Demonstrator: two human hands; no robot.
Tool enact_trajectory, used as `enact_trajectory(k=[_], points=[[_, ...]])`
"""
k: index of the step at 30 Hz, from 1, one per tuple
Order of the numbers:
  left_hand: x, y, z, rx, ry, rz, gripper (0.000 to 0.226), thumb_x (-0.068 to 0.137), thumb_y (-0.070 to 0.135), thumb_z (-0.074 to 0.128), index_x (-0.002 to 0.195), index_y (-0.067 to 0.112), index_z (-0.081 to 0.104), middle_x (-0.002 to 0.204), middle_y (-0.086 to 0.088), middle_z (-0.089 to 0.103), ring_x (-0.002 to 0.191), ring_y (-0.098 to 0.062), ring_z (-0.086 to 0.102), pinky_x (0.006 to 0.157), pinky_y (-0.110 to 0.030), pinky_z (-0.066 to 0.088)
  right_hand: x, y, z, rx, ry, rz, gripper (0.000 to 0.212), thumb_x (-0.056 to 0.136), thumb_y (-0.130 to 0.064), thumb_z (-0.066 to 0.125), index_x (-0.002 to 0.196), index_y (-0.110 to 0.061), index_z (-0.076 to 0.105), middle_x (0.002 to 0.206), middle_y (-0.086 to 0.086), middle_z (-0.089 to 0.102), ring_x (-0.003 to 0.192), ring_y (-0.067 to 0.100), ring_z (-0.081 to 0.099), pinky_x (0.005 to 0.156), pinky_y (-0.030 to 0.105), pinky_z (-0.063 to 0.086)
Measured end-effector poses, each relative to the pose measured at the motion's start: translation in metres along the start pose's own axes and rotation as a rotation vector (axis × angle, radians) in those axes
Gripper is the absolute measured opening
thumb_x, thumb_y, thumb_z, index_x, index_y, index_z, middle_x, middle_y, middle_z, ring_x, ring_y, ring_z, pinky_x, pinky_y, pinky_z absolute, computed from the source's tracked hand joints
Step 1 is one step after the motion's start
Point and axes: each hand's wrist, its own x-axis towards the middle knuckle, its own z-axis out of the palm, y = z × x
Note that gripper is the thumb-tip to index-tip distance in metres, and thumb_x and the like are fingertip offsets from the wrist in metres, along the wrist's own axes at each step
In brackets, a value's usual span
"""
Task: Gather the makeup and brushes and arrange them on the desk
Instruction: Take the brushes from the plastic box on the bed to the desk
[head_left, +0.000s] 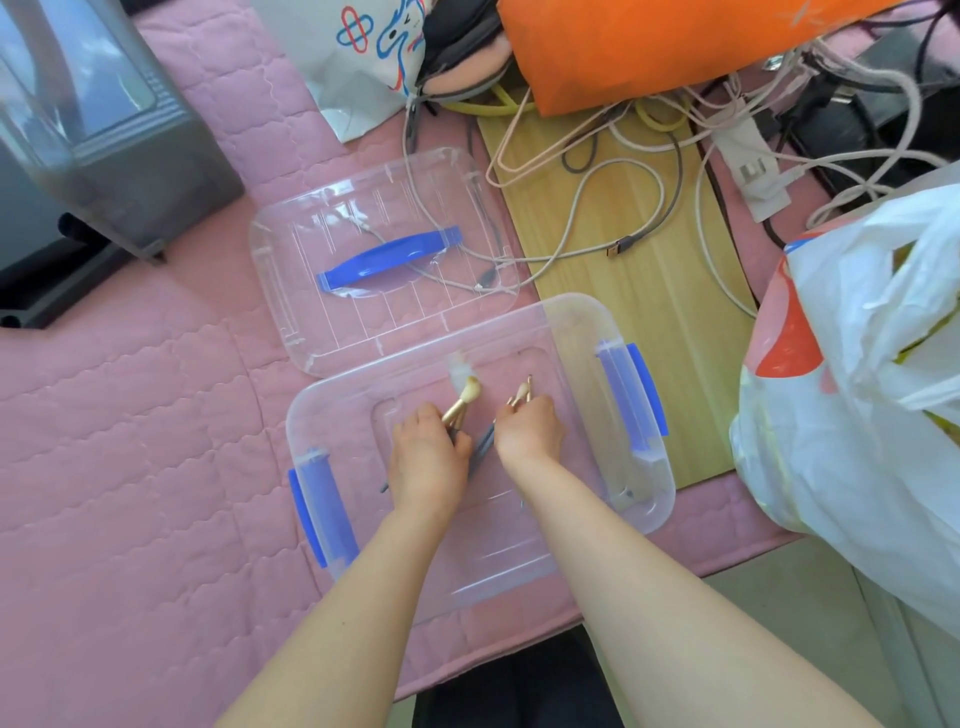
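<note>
While both hands are down inside the clear box (587, 322), which stands open on the pink quilted cover (130, 441), the makeup brushes (464, 400) are in there too, held in the fingers. The left hand (428, 460) is curled around a small bundle with gold ferrules and dark handles. The right hand (530, 431) pinches what seems to be two or three thinner gold ones, though blur hides the count. The lid (384, 260) with its blue handle lies just beyond the box. I judge the brushes to be light, stiff in the handle and soft at the bristles, and smooth handles may slip out of a bundle. It is better to hold them at the ferrule or mid-handle, never by the hairs.
</note>
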Motion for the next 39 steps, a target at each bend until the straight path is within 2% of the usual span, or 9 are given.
enact_trajectory(k=[6,10,14,18,27,30,32,35,39], points=[[0.0,0.0,-0.007,-0.079,-0.056,-0.05,0.017,0.086,0.02,0.053,0.087,0.013,0.038,0.087,-0.016,0.058,0.079,-0.036,0.054,0.062,-0.039,0.04,-0.014,-0.003,-0.002,0.11,-0.024,0.04,0.015,0.098,-0.018,0.032,0.104,-0.004,0.033,0.128,0.024,0.052,0.109,0.037,0.053,0.07,0.029,0.029],[0.0,0.002,-0.012,-0.093,-0.107,-0.045,0.013,0.088,0.016,0.049,0.093,0.013,0.038,0.085,-0.014,0.057,0.078,-0.034,0.053,0.066,-0.038,0.043,-0.012,-0.005,-0.001,0.033,-0.044,0.011,0.029,0.098,-0.018,0.038,0.118,0.003,0.041,0.124,0.022,0.057,0.113,0.036,0.054,0.067,0.031,0.03],[-0.001,-0.001,-0.017,-0.128,-0.121,-0.046,0.007,0.091,0.013,0.045,0.092,0.011,0.038,0.081,-0.011,0.052,0.074,-0.032,0.049,0.063,-0.037,0.038,-0.01,-0.001,0.003,-0.072,-0.07,0.039,0.035,0.095,-0.022,0.05,0.12,0.002,0.052,0.123,0.02,0.06,0.116,0.034,0.055,0.085,0.032,0.042],[-0.002,-0.003,-0.022,-0.154,-0.166,-0.096,0.004,0.091,0.007,0.041,0.092,0.011,0.039,0.08,-0.009,0.049,0.076,-0.032,0.048,0.063,-0.035,0.035,-0.012,0.001,0.007,-0.106,-0.046,0.042,0.035,0.092,-0.021,0.058,0.12,0.0,0.055,0.124,0.017,0.06,0.118,0.032,0.055,0.088,0.032,0.043],[-0.008,-0.006,-0.022,-0.238,-0.25,-0.171,0.016,0.089,0.001,0.041,0.102,0.005,0.049,0.095,-0.016,0.056,0.091,-0.034,0.054,0.068,-0.033,0.038,-0.014,0.0,0.009,-0.049,-0.011,0.039,0.031,0.091,-0.018,0.053,0.114,0.003,0.057,0.119,0.021,0.062,0.114,0.035,0.056,0.086,0.035,0.044],[-0.011,-0.006,-0.023,-0.284,-0.256,-0.185,0.012,0.088,0.001,0.044,0.095,0.01,0.048,0.088,-0.012,0.055,0.083,-0.032,0.052,0.067,-0.034,0.039,-0.017,-0.001,0.008,0.004,-0.05,0.003,0.033,0.091,-0.02,0.05,0.113,0.003,0.054,0.117,0.022,0.062,0.113,0.038,0.055,0.085,0.036,0.043],[-0.015,-0.004,-0.027,-0.337,-0.244,-0.208,0.013,0.087,0.002,0.044,0.094,0.011,0.048,0.088,-0.013,0.058,0.085,-0.035,0.057,0.071,-0.037,0.046,-0.021,-0.001,0.006,0.062,-0.064,-0.025,0.03,0.091,-0.02,0.051,0.11,0.003,0.055,0.111,0.021,0.064,0.106,0.039,0.057,0.083,0.036,0.044],[-0.024,0.001,-0.037,-0.409,-0.235,-0.234,0.017,0.086,0.001,0.04,0.097,0.01,0.05,0.099,-0.018,0.063,0.091,-0.039,0.061,0.076,-0.041,0.05,-0.03,0.002,0.003,0.189,-0.089,-0.086,0.015,0.088,-0.018,0.051,0.093,-0.005,0.056,0.091,0.015,0.068,0.076,0.034,0.06,0.076,0.043,0.054],[-0.044,0.01,-0.058,-0.52,-0.206,-0.224,0.02,0.088,-0.001,0.039,0.101,0.007,0.053,0.098,-0.018,0.062,0.079,-0.031,0.059,0.064,-0.031,0.042,-0.048,0.002,-0.011,0.264,-0.139,-0.166,0.014,0.091,-0.016,0.046,0.078,-0.016,0.051,0.074,0.003,0.064,0.064,0.023,0.051,0.066,0.038,0.047]])
